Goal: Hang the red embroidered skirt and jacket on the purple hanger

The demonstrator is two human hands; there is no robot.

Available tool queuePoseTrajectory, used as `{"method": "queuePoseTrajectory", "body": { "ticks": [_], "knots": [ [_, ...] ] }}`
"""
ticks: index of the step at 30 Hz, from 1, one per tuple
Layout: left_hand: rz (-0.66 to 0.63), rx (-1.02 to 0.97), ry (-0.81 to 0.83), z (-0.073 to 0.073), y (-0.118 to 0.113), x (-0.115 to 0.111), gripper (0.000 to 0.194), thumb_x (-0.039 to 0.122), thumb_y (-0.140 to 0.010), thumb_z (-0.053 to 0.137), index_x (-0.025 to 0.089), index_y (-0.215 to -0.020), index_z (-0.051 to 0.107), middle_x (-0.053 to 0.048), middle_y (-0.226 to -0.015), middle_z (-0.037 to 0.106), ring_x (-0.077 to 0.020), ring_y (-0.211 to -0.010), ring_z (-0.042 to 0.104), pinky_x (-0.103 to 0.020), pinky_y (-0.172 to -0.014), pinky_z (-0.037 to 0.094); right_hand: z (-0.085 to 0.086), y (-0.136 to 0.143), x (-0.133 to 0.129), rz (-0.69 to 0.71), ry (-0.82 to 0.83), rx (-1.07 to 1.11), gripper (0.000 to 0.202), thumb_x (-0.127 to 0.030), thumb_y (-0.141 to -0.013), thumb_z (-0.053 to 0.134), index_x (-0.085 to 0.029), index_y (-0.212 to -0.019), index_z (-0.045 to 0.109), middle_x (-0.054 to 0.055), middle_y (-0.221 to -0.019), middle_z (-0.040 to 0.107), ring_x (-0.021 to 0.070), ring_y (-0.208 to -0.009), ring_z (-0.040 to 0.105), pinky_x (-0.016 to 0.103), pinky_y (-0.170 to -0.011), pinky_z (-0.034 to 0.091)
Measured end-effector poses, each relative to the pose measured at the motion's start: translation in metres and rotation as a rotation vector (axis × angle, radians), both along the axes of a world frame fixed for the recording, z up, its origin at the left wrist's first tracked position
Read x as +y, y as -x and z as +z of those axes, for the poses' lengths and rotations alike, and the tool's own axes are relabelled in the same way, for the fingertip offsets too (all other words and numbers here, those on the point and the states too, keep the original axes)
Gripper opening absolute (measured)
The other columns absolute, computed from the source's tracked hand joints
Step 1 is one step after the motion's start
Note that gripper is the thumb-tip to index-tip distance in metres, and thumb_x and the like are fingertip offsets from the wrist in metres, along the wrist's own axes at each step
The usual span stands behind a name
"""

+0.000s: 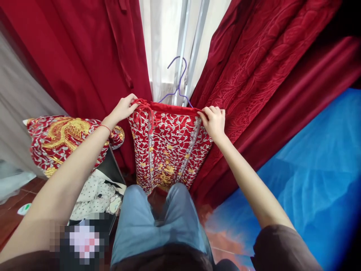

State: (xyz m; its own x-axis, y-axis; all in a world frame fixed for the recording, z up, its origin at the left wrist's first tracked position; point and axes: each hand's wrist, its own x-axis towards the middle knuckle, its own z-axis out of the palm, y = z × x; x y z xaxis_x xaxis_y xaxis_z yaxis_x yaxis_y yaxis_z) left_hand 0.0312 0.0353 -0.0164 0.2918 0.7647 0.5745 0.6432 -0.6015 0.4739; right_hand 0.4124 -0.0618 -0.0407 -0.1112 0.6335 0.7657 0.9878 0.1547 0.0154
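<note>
1. A red fabric garment with silver and gold embroidery (169, 141) hangs at the centre of the frame, its top band facing the person.
2. The left hand (124, 108) pinches that band near a red tie cord (148, 109); the right hand (214, 121) grips its opposite end. Set wide apart like that, they seem to hold it taut and level.
3. A thin purple wire hanger (178, 89) rises behind the band, perhaps bearing some weight; I can't tell how they join.
4. Plain red cloth (81, 49) at upper left and patterned red cloth (265, 64) at upper right crowd the space. Knees in blue trousers (180, 203) hide the garment's bottom.
5. At left, a red-and-gold embroidered bundle (62, 135) lies partly behind the left forearm, above white dotted cloth (90, 192). Bright blue fabric (316, 169) fills the lower right.
</note>
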Motion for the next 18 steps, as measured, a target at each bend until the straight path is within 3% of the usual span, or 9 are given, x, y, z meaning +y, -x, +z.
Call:
{"method": "queuePoseTrajectory", "body": {
  "ticks": [2, 4, 7, 10, 13, 15, 18],
  "knots": [
    [-0.102, -0.073, 0.073, -0.001, 0.002, -0.006, 0.023, 0.035, -0.085, 0.062, 0.018, -0.1, 0.061, -0.006, -0.085, 0.067, -0.0181, -0.078, 0.064, -0.031, -0.074, 0.053, -0.002, 0.002, 0.004, -0.004, 0.022, 0.017, 0.033, -0.04, -0.101, 0.037, -0.018, -0.1, 0.062, 0.013, -0.098, 0.064, 0.03, -0.099, 0.054, 0.049, -0.091, 0.04],
    [-0.193, -0.115, 0.129, -0.002, 0.005, -0.015, 0.037, 0.041, -0.079, 0.071, 0.019, -0.107, 0.06, -0.006, -0.089, 0.069, -0.0184, -0.081, 0.066, -0.03, -0.075, 0.054, -0.003, 0.007, 0.006, 0.0, 0.032, 0.013, 0.031, -0.038, -0.098, 0.04, -0.016, -0.106, 0.06, 0.016, -0.103, 0.063, 0.0317, -0.101, 0.054, 0.052, -0.091, 0.04],
    [-0.215, -0.093, 0.158, -0.005, 0.019, -0.027, 0.062, 0.055, -0.075, 0.073, 0.019, -0.123, 0.057, -0.011, -0.105, 0.07, -0.0213, -0.094, 0.069, -0.034, -0.085, 0.055, -0.003, 0.028, 0.001, 0.029, -0.001, -0.025, 0.032, -0.033, -0.095, 0.042, -0.012, -0.115, 0.057, 0.02, -0.115, 0.06, 0.034, -0.108, 0.052, 0.055, -0.094, 0.038],
    [-0.062, 0.13, 0.166, -0.007, 0.045, -0.035, 0.072, 0.068, -0.073, 0.069, 0.018, -0.124, 0.061, -0.015, -0.122, 0.069, -0.0269, -0.11, 0.067, -0.04, -0.098, 0.051, -0.003, 0.06, -0.008, 0.093, -0.028, -0.069, 0.033, -0.029, -0.094, 0.042, -0.011, -0.118, 0.055, 0.023, -0.123, 0.056, 0.0356, -0.114, 0.049, 0.056, -0.097, 0.036],
    [0.263, 0.498, 0.22, -0.013, 0.071, -0.043, 0.071, 0.068, -0.056, 0.08, 0.016, -0.104, 0.071, -0.018, -0.113, 0.073, -0.0369, -0.112, 0.066, -0.047, -0.099, 0.049, -0.009, 0.101, -0.013, 0.211, 0.024, -0.13, 0.032, -0.026, -0.093, 0.041, -0.012, -0.118, 0.056, 0.023, -0.122, 0.056, 0.0359, -0.114, 0.048, 0.055, -0.095, 0.038],
    [0.425, 0.682, 0.3, -0.021, 0.079, -0.053, 0.05, 0.057, -0.052, 0.085, 0.016, -0.079, 0.073, -0.018, -0.088, 0.075, -0.0399, -0.1, 0.069, -0.046, -0.091, 0.051, -0.015, 0.134, -0.012, 0.302, 0.066, -0.187, 0.031, -0.023, -0.093, 0.042, -0.011, -0.117, 0.057, 0.023, -0.121, 0.057, 0.0358, -0.113, 0.048, 0.055, -0.093, 0.039],
    [0.438, 0.772, 0.257, -0.033, 0.078, -0.07, 0.015, 0.029, -0.066, 0.075, 0.018, -0.058, 0.067, -0.015, -0.063, 0.069, -0.035, -0.08, 0.072, -0.038, -0.077, 0.053, -0.029, 0.192, -0.014, 0.504, 0.065, -0.362, 0.027, -0.018, -0.093, 0.043, -0.011, -0.113, 0.058, 0.023, -0.119, 0.059, 0.0338, -0.109, 0.051, 0.053, -0.091, 0.041]
  ]
}}
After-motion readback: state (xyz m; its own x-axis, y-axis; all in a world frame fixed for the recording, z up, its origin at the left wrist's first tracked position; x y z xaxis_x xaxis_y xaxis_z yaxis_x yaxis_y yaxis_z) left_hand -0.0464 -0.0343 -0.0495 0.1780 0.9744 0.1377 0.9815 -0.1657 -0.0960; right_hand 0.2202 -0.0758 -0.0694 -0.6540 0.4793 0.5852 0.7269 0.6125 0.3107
